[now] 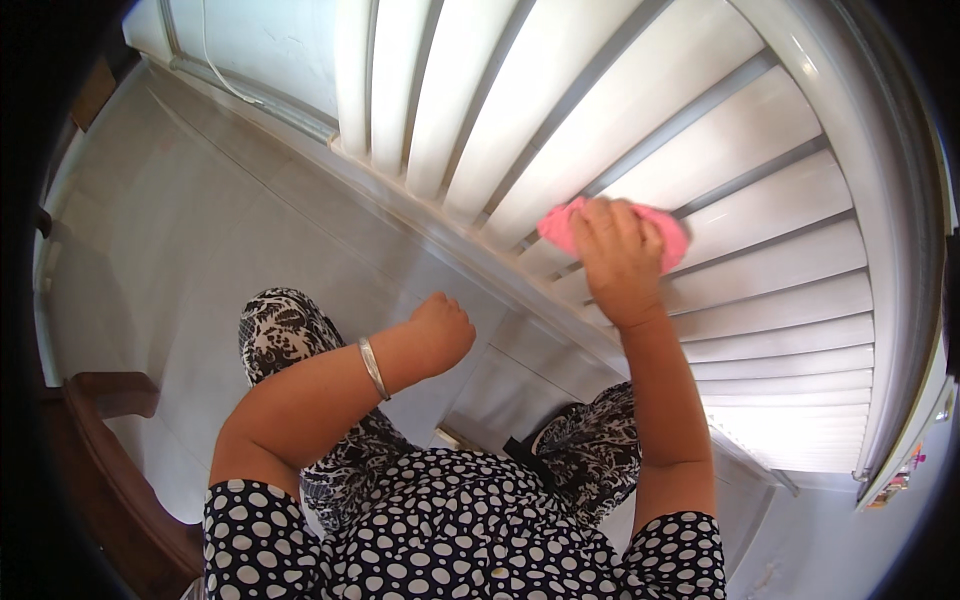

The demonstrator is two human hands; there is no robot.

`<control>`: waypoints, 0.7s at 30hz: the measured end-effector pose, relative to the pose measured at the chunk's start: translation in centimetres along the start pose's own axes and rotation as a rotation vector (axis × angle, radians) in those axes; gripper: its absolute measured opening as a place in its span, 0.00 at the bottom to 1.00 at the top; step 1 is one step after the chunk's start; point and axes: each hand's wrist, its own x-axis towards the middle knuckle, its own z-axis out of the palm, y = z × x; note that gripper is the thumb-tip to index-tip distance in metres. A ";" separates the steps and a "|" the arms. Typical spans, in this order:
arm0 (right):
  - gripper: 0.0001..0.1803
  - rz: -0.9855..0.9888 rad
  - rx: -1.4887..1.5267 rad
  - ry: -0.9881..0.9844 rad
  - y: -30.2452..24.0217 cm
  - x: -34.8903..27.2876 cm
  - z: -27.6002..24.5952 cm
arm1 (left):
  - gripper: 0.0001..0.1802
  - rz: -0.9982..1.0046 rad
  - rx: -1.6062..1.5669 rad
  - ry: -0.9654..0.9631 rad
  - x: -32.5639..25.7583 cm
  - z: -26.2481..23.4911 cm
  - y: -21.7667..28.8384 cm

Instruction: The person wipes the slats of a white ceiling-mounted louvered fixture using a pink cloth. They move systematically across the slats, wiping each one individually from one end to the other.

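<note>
My right hand (618,255) is closed on a pink cloth (674,232), pressing it against a white slatted panel (590,110). Bits of the cloth stick out on both sides of the fingers, and the rest is hidden under the hand. The slats are broad, with dark gaps between them, and the cloth lies across several near the panel's lower edge. My left hand (443,332), with a silver bangle (373,368) on its wrist, is curled into a fist above the floor near my knee. Nothing shows in it, and it touches nothing.
A pale rail (430,207) runs along the panel's foot, above grey floor tiles (200,230). At lower left stands a dark brown wooden piece of furniture (110,470). A thin white cord (213,65) hangs at upper left. The panel's curved frame (850,130) bounds the right.
</note>
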 end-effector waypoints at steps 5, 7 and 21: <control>0.15 -0.101 0.111 -0.133 -3.8 -4.1 4.7 | 0.16 0.015 -0.005 0.019 0.0 -0.2 0.1; 0.16 -0.110 0.151 -0.160 -5.4 -5.5 6.3 | 0.16 0.016 -0.018 0.014 0.2 -0.1 0.1; 0.13 -0.053 0.113 -0.178 -2.8 2.7 -1.5 | 0.10 -0.040 -0.007 -0.020 1.0 0.5 -1.2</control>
